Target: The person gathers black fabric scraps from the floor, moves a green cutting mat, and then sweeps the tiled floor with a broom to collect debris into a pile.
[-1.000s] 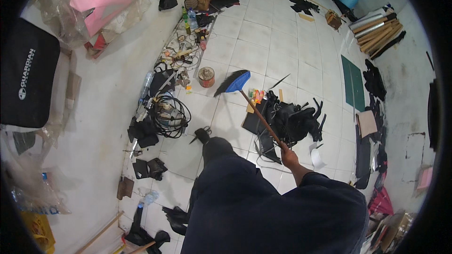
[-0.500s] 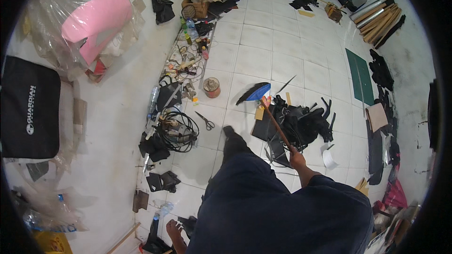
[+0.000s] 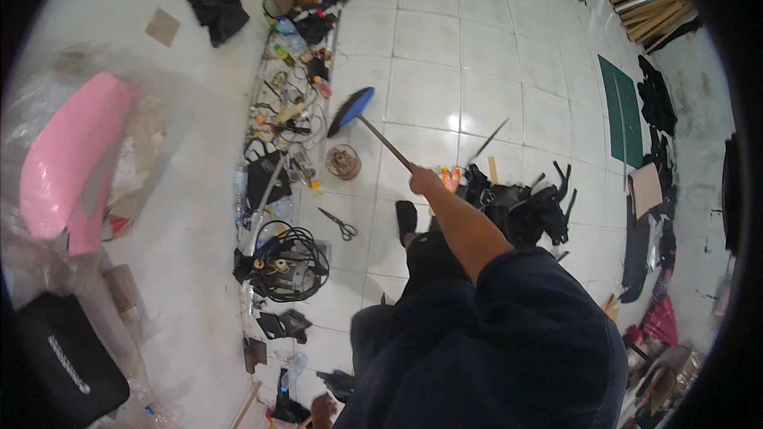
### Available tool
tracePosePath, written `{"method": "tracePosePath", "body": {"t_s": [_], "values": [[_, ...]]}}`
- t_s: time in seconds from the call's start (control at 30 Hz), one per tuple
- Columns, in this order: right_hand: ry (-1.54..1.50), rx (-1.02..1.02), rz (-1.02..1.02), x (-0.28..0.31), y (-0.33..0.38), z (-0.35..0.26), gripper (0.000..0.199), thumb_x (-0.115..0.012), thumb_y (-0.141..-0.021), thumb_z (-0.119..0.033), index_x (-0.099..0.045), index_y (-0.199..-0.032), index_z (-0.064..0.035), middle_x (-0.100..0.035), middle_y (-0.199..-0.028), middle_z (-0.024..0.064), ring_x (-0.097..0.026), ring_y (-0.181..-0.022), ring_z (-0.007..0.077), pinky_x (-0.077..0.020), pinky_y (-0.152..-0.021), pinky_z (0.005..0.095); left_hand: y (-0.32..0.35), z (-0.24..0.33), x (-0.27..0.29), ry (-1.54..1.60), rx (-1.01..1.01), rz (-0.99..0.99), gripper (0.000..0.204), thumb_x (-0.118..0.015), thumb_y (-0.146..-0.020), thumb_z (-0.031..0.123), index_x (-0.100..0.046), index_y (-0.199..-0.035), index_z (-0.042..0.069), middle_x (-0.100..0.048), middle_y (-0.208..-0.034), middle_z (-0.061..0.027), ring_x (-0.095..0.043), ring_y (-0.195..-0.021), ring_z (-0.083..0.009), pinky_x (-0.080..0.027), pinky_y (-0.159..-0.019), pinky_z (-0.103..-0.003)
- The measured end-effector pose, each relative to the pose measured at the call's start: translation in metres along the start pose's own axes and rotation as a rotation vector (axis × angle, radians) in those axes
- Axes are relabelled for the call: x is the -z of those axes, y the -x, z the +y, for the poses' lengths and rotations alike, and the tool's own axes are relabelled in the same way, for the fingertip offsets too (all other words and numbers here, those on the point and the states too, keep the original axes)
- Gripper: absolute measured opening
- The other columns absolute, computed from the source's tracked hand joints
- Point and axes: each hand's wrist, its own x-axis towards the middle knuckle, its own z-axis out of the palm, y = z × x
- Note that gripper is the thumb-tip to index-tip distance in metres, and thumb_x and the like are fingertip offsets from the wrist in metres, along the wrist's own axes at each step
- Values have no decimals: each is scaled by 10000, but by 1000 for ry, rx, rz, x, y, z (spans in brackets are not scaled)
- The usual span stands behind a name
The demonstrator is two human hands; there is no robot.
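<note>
My right hand [image 3: 424,182] grips the wooden handle of a broom [image 3: 380,133] and holds it stretched out ahead of me. The broom's blue head with dark bristles [image 3: 350,109] rests on the white tiled floor, close to a row of small clutter along the wall. A round brown tape roll [image 3: 343,161] lies just below the broom head. Black scissors [image 3: 340,224] lie on the tiles near my black shoe [image 3: 406,218]. My left hand is out of sight.
A coil of black cables [image 3: 284,260] and bottles lie at the left. A pile of black straps and fabric [image 3: 524,205] sits right of my arm. A pink moulded part in clear plastic [image 3: 67,159] is far left, a green mat [image 3: 620,107] and wooden rolls [image 3: 648,4] far right.
My arm has stretched forward and the broom head has swung leftward across the tiles toward the row of clutter. I have stepped forward, so the pink part and cables have shifted down in view.
</note>
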Motion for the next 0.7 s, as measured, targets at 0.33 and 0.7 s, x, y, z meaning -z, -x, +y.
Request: {"method": "tracePosePath", "body": {"t_s": [0.33, 0.7], "values": [[280, -344, -358, 121, 216, 207, 562, -390, -842, -119, -224, -1364, -244, -601, -858, 233, -603, -809, 374, -476, -676, 471, 14, 172, -69, -149, -36, 50, 404, -516, -838, 312, -453, -1167, 86, -542, -962, -94, -568, -768, -231, -455, -621, -365], [132, -793, -358, 43, 392, 240, 566, -369, -838, -98, -240, -1364, -263, -603, -909, 197, -612, -845, 325, -499, -718, 429, -22, 389, -196, -263, -346, -230, 122, -497, -869, 235, -499, -886, 114, -470, -713, 14, -453, -580, -76, -345, -455, -203]]}}
